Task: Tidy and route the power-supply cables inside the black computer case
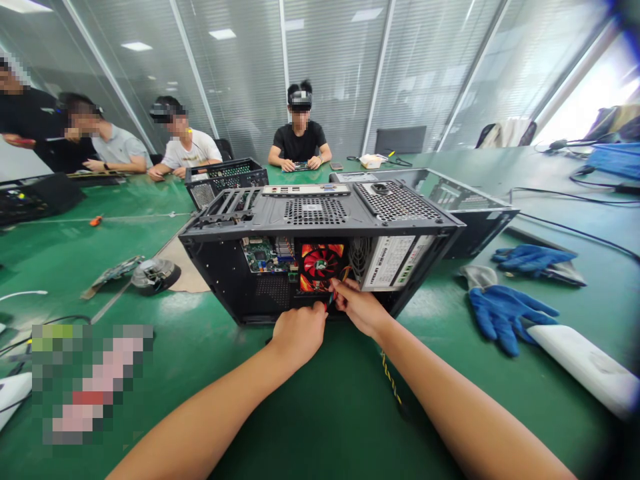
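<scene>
A black computer case [320, 230] stands on the table in front of me with its side open. Inside are a motherboard [263, 255], a red fan [321, 263] with a flame-patterned surround and a labelled power supply [395, 263]. My left hand [300, 333] is closed just below the fan, its fingertips around the end of a dark and red cable [329, 303]. Close beside it, my right hand [364, 308] pinches the same small bundle; the curled fingers hide most of it. A yellow and black cable [391, 377] dangles below my right wrist.
Blue gloves [507, 310] and a white power strip [585, 367] lie to the right. Another open case [480, 223] stands behind mine. At left are a round metal heatsink fan [156, 275] and a circuit board [113, 275]. A person [300, 140] sits opposite; others sit at left.
</scene>
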Demonstrator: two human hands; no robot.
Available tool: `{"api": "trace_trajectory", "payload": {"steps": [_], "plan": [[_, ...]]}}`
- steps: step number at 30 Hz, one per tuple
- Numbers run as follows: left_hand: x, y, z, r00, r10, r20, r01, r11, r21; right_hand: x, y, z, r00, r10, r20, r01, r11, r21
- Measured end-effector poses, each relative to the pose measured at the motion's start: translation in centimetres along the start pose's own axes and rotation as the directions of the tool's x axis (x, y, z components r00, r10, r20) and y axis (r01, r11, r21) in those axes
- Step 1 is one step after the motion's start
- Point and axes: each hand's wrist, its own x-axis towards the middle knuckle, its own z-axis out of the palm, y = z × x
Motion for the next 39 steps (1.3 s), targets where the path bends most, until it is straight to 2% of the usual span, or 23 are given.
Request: {"api": "trace_trajectory", "payload": {"steps": [22, 39], "plan": [[0.14, -0.23, 0.20, 0.999, 0.006, -0.054, -0.005, 1.000, 0.019, 0.06, 0.19, 0.06, 1.000, -0.020, 0.003, 0.020, 0.999, -0.034], [-0.36, 0.02, -0.40, 0.998, 0.059, 0.008, -0.058, 0.996, -0.066, 0.11, 0.28, -0.02, 0.999, -0.032, -0.013, 0.031, 0.999, -0.028]]}}
